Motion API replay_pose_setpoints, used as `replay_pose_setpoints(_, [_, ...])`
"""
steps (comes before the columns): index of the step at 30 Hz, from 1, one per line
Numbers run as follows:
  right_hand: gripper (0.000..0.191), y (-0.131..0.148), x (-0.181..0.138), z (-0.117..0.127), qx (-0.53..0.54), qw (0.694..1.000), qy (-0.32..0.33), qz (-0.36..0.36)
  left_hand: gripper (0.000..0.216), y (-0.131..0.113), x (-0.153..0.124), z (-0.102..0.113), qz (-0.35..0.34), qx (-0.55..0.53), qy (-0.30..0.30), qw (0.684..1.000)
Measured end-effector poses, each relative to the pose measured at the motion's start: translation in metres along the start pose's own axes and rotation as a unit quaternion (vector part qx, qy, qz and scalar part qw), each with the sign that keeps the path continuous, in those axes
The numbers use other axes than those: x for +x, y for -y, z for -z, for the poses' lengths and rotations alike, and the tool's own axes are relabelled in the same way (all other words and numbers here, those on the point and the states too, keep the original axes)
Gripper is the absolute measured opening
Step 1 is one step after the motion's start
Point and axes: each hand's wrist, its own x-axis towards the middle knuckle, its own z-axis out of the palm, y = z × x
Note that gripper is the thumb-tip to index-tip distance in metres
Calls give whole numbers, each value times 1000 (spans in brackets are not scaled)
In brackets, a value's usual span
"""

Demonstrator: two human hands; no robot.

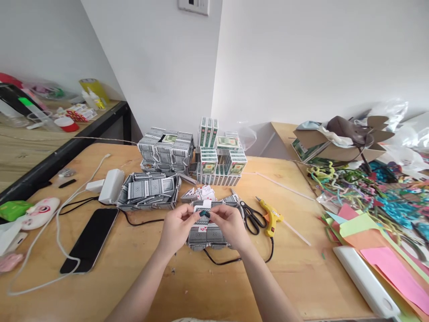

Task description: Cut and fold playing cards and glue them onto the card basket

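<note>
Both my hands meet at the middle of the wooden table (187, 286). My left hand (176, 228) and my right hand (228, 226) are closed in a pinch on a small folded playing card (200, 210), held just above a small box made of woven playing cards (208, 235). A little heap of folded cards (203, 193) lies right behind the box. Farther left stands a second, larger tray made of cards (149, 190).
Black scissors (252, 218) and a yellow glue gun (271, 217) lie right of my hands. Card packs (221, 156) are stacked at the back. A phone (90, 239), charger (110, 185) and cables lie left. Coloured paper (385, 255) and pipe cleaners (351, 183) cover the right.
</note>
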Motion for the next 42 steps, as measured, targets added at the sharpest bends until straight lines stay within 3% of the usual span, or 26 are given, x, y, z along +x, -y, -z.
replay_pose_setpoints(4, [13,13,23,36,-90,992,-52,72,25,3,2,5,17,-22,16,999])
replay_pose_setpoints(7, [13,9,52,77,-274,950,-121,90,20,9,4,12,-18,70,-18,997])
replay_pose_setpoints(8, [12,3,62,88,-347,930,-99,67,19,12,4,14,-37,115,-30,992])
replay_pose_setpoints(11, [15,-21,85,105,-493,869,45,-6,26,26,5,13,-77,214,-43,973])
replay_pose_setpoints(14, [17,-43,97,103,-504,857,108,-15,47,42,7,7,-80,269,-31,959])
replay_pose_setpoints(17, [18,-56,102,98,-504,852,136,-26,52,51,10,4,-81,307,10,948])
replay_pose_setpoints(23, [21,-70,104,98,-504,852,133,-53,55,51,4,9,-61,302,29,951])
replay_pose_setpoints(28, [23,-72,100,105,-494,864,85,-44,55,51,-5,12,-15,337,13,941])
replay_pose_setpoints(34, [16,-67,88,108,-490,871,-32,-16,40,32,-12,11,109,470,95,871])
replay_pose_setpoints(39, [19,-68,61,97,-359,910,-197,57,40,18,-12,12,115,517,101,842])
replay_pose_setpoints(42, [22,-67,41,94,-273,932,-236,42,47,5,-8,34,95,515,72,849])
